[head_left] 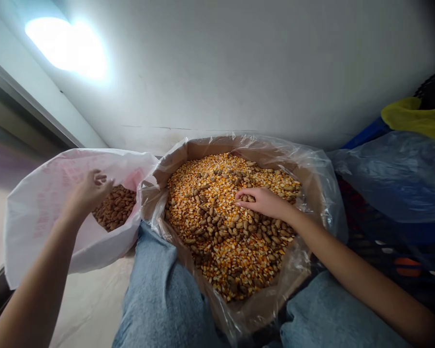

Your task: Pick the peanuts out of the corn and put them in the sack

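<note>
A plastic-lined cardboard box [206,147] between my knees holds yellow corn kernels [235,261] with unshelled peanuts [217,227] scattered and heaped over them. My right hand [261,202] reaches into this box, its fingers curled around peanuts at the surface of the heap. On the left stands a white woven sack [72,251] with more unshelled peanuts [116,208] inside. Above the sack's mouth hangs my left hand [92,191], its fingers slightly bent and apart, with nothing visible in them.
Behind the box rises a pale wall [221,72], with a bright light at upper left. Dark crates, clear plastic sheeting [395,169] and a yellow cloth [413,116] crowd the right side. Light floor [90,304] shows below the sack.
</note>
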A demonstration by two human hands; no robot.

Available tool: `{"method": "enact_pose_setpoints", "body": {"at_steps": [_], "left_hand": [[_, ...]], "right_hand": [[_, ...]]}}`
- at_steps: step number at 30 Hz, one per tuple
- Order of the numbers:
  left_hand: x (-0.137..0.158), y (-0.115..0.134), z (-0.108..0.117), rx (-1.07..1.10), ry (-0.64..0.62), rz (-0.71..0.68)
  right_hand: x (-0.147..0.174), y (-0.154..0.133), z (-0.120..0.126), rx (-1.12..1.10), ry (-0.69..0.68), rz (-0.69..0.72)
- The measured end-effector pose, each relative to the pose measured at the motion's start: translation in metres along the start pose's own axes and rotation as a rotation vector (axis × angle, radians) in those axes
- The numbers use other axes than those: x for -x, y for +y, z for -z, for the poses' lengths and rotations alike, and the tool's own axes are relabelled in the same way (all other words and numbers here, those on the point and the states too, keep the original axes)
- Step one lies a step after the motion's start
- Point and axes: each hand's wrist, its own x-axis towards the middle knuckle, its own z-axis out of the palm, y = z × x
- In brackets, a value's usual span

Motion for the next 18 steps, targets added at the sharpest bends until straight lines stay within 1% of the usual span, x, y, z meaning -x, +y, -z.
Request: {"method": "enact_pose_setpoints", "body": {"at_steps": [1,2,3,4,5,7,8,10,11,13,15,18], "left_hand": [[0.001,-0.003,-0.002,-0.212,-0.012,-0.029],[0.006,-0.001,-0.006,-0.356,-0.013,-0.074],[0.012,0.005,-0.011,-0.428,-0.003,-0.138],[0.021,0.016,-0.018,-0.452,0.004,-0.228],[0.03,0.03,-0.026,-0.436,-0.016,-0.332],[0.046,0.062,-0.044,-0.358,-0.143,-0.506],[0.051,0.078,-0.054,-0.351,-0.227,-0.588],[0.054,0.105,-0.077,-0.364,-0.342,-0.731],[0.052,0.114,-0.088,-0.393,-0.382,-0.767],[0.044,0.124,-0.11,-0.459,-0.43,-0.785],[0.035,0.124,-0.126,-0.47,-0.461,-0.777],[0.025,0.115,-0.137,-0.348,-0.511,-0.761]], "right_hand": [[0.0,-0.001,0.0,-0.019,0.003,-0.007],[0.001,-0.002,0.001,-0.043,0.008,-0.014],[0.001,-0.004,0.001,-0.072,0.014,-0.022],[0.001,-0.005,0.001,-0.109,0.021,-0.031],[0.002,-0.006,0.002,-0.154,0.029,-0.043],[0.002,-0.009,0.002,-0.274,0.033,-0.08],[0.002,-0.01,0.003,-0.353,0.032,-0.113],[0.002,-0.012,0.003,-0.564,0.038,-0.203],[0.002,-0.012,0.003,-0.692,0.044,-0.245],[0.001,-0.01,0.004,-0.959,0.068,-0.291],[0.0,-0.007,0.005,-1.205,0.067,-0.29],[-0.001,-0.002,0.011,-1.51,0.033,-0.291]]}}
